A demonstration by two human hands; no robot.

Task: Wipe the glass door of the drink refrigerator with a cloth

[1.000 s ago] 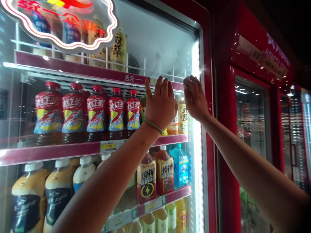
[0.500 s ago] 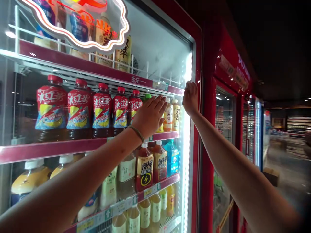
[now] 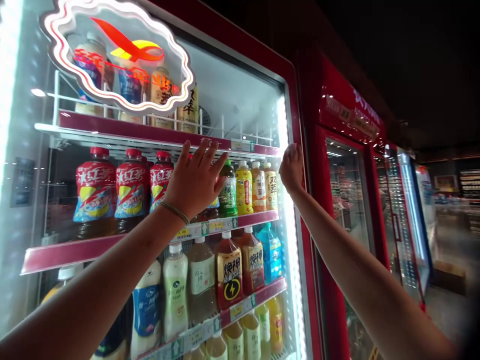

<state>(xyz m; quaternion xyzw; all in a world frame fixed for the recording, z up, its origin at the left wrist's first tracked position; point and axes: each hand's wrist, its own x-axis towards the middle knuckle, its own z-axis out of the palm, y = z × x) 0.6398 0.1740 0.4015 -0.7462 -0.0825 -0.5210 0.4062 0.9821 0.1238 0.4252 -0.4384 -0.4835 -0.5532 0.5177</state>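
Note:
My left hand lies flat with fingers spread against or just before the glass door of a lit drinks fridge; I cannot tell if it touches. Behind it are red-capped iced tea bottles, partly covered by the hand, and a green tea bottle. My right hand is closed at the right side of the door, beside the red door frame. What its curled fingers hold, if anything, is hidden. To its left stand a yellow bottle and pale-capped bottles on the same shelf.
A glowing scalloped sign is on the upper glass. Lower shelves hold a blue bottle, dark red bottles and milky bottles. More red fridges line up on the right, with a cardboard box beyond them.
My left hand has moved left across the glass, uncovering the green and yellow bottles. My right hand stays closed at the door's side. The view has shifted, showing the whole sign.

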